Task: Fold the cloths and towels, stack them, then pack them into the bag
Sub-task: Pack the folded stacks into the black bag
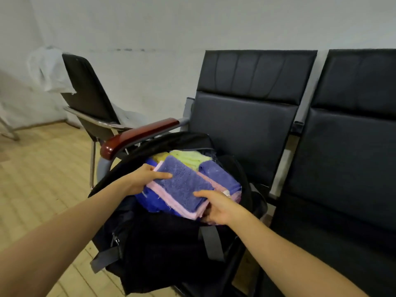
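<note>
Over the black bag (171, 243), folded purple pink-edged towel (186, 187) in left grip (141, 179), right grip (220, 209).

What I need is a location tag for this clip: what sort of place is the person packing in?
Probably a waiting room or lobby: black padded seats joined in a row, one with a red-brown armrest, stand against a plain white wall, on a wood-look floor.

folded purple towel (186, 185) with pink edge, atop stack in open black bag (162, 236)
</note>
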The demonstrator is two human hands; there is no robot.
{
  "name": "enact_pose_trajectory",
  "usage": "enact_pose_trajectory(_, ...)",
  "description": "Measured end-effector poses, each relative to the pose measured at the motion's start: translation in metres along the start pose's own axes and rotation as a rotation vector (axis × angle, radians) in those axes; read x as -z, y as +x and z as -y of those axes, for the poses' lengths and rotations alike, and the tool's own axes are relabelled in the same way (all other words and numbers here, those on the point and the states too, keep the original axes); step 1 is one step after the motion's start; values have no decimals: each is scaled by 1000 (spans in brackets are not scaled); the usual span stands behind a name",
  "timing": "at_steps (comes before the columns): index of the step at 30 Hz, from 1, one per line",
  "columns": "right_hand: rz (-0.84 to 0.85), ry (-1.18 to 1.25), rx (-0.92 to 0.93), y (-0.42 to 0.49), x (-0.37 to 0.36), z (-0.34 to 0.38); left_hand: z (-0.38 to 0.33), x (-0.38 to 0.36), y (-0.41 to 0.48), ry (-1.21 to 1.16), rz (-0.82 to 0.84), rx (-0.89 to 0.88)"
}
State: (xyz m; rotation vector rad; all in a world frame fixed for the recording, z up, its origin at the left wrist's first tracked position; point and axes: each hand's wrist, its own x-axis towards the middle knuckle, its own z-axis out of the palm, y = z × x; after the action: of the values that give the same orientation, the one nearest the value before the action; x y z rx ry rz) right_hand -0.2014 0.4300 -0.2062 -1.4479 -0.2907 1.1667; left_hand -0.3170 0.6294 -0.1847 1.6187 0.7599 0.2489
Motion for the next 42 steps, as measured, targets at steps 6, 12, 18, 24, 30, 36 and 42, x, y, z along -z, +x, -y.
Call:
enact_pose_trajectory(6,-43,-87,-119,16,2,-31,45,-8,9,84,48,87)
enact_pose_trajectory(12,29,-96,-264,9,3,-51,84,-6,40,175,28,264)
enact_pose_trajectory(18,13,-108,-284,37,-21,-47,79,-6,38,64,-281,216)
enact_pose_trajectory(24,42,-182,-244,30,-17,-44,72,-18,21,587,-494,-8)
enact_pose_trajectory(30,78,-867,-175,-3,-1,0,53,-18,6,761,-135,-574)
enact_pose_trajectory(36,-29,-1282,391,6,-17,14,76,-24,22,692,94,-296)
enact_pose_trajectory(42,89,-1435,338,38,-19,-35,76,-23,22,442,165,-162)
